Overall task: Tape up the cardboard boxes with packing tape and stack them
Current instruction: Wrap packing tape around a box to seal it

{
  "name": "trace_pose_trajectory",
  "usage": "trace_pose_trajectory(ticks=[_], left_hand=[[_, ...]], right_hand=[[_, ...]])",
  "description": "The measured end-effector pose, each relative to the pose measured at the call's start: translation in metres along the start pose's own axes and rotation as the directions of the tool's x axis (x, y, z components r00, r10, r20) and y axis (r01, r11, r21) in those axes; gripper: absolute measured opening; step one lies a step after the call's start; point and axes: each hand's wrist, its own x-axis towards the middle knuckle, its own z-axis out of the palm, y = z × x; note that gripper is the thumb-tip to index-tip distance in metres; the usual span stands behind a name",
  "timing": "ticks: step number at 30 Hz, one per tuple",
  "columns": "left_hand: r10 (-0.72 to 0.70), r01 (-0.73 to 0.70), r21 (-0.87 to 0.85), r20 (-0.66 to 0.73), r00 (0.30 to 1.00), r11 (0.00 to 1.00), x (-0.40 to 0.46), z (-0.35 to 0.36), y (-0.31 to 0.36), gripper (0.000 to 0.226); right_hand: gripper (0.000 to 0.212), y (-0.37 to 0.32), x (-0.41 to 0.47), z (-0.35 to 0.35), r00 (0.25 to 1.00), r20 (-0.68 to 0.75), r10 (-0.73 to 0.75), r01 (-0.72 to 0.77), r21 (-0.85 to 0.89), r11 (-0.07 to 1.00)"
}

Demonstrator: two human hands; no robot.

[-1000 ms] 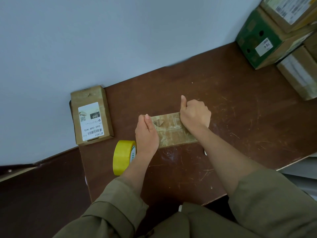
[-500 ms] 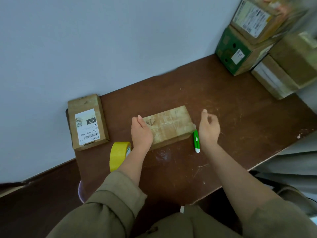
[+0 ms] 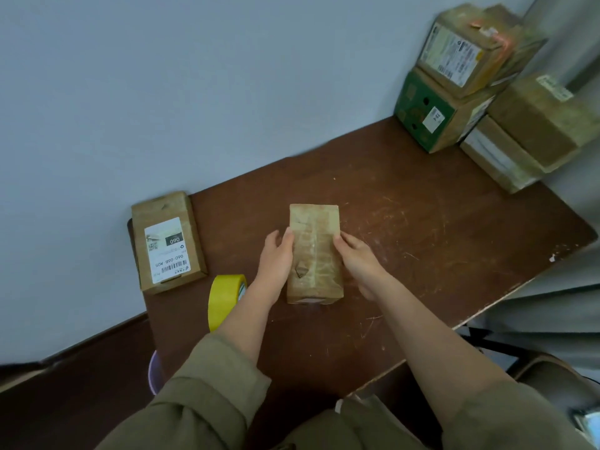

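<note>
Two hands hold the taped cardboard box [image 3: 314,251] at table [image 3: 422,228] centre, its long axis running 12 to 6 o'clock. Your left hand [image 3: 276,259] grips its 9 o'clock side, fingers curled against the edge. Your right hand [image 3: 358,258] grips its 3 o'clock side likewise. The yellow tape roll [image 3: 225,300] stands at 8 o'clock, the labelled box [image 3: 167,241] at 9 o'clock, the stacked boxes [image 3: 487,92] at 2 o'clock.

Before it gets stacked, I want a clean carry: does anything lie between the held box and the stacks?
Nothing visible does. Both hands hold the box; only bare table lies between it and the stacks.
</note>
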Motion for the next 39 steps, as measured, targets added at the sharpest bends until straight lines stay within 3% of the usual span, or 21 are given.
trace_pose_trajectory(ticks=[4, 9, 12, 19, 21, 23, 26, 29, 32, 35, 37, 39], left_hand=[[-0.064, 0.1, -0.183, 0.19, 0.98, 0.978, 0.011, 0.007, 0.003, 0.055], [-0.086, 0.133, -0.376, 0.139, 0.987, 0.917, 0.025, 0.004, -0.001, 0.046], [-0.09, 0.118, -0.319, 0.099, 0.991, 0.94, 0.03, 0.001, 0.001, 0.043], [0.003, -0.018, -0.084, -0.178, 0.984, 0.996, 0.019, 0.004, 0.005, 0.026], [0.037, -0.046, -0.043, -0.192, 0.981, 0.998, 0.016, 0.003, 0.006, 0.005], [0.075, -0.081, -0.021, -0.201, 0.977, 0.996, 0.013, -0.002, 0.003, 0.014], [0.062, -0.065, -0.013, -0.18, 0.982, 0.998, 0.011, -0.01, 0.002, 0.006], [0.071, -0.071, 0.007, -0.098, 0.993, 0.997, 0.008, -0.019, 0.004, 0.019], [0.147, -0.143, 0.032, -0.169, 0.975, 0.989, 0.006, -0.033, 0.012, 0.017], [0.181, -0.206, -0.054, -0.297, 0.937, 0.977, 0.003, -0.058, 0.023, 0.018], [0.162, -0.214, -0.09, -0.392, 0.905, 0.973, 0.001, -0.079, 0.022, 0.022], [0.118, -0.19, -0.106, -0.475, 0.872, 0.976, -0.002, -0.098, 0.011, 0.028]], right_hand=[[0.045, 0.007, 0.001, 0.006, 1.0, -0.003, -0.023, 0.023, -0.015, 1.0], [0.047, 0.007, 0.006, 0.003, 0.999, 0.014, -0.051, 0.052, -0.078, 0.996], [0.047, 0.009, 0.007, 0.002, 0.998, 0.005, -0.055, 0.056, -0.082, 0.995], [0.044, 0.004, 0.005, 0.001, 0.998, -0.007, -0.056, 0.055, -0.127, 0.99], [0.039, 0.002, 0.006, -0.003, 0.985, -0.106, -0.135, 0.122, -0.128, 0.984], [0.037, -0.002, 0.007, -0.008, 0.965, -0.179, -0.19, 0.177, -0.084, 0.981], [0.036, -0.006, 0.0, -0.01, 0.992, -0.103, -0.074, 0.059, -0.144, 0.988], [0.038, -0.001, -0.009, -0.012, 0.996, -0.083, 0.015, -0.032, -0.208, 0.978], [0.04, -0.001, -0.009, -0.009, 0.978, -0.194, -0.078, 0.016, -0.305, 0.952], [0.032, -0.019, -0.019, 0.002, 0.889, -0.298, -0.347, 0.188, -0.454, 0.871], [0.022, -0.036, -0.031, 0.017, 0.826, -0.258, -0.501, 0.353, -0.456, 0.817], [0.02, -0.047, -0.042, 0.038, 0.874, -0.063, -0.481, 0.435, -0.341, 0.834]])
